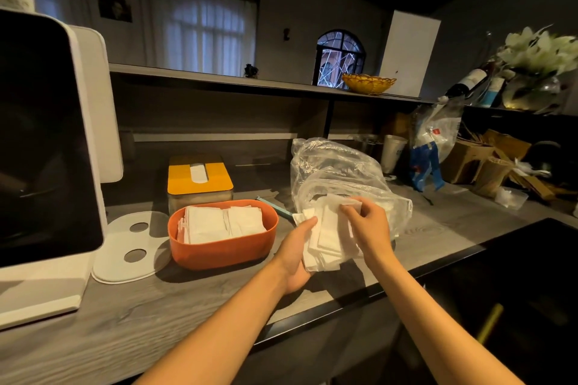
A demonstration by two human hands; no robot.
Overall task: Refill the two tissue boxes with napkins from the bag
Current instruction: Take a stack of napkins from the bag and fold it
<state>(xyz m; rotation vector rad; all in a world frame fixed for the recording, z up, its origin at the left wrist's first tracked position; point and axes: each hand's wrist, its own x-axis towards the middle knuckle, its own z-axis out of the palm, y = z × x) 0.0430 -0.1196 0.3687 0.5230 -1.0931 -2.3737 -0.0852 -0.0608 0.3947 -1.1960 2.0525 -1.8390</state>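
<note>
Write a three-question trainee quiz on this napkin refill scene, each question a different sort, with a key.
1. True or false: the orange tissue box has its lid on.
2. Multiple choice: the stack of napkins is held by A) the left hand alone, B) the right hand alone, C) both hands.
3. Fill in: the box that is closed, behind the orange one, has a ____ lid.

Key:
1. False: it is open and shows napkins inside.
2. C: the left hand holds the stack from below, the right pinches its top, in front of the clear plastic bag.
3. Yellow.
</note>
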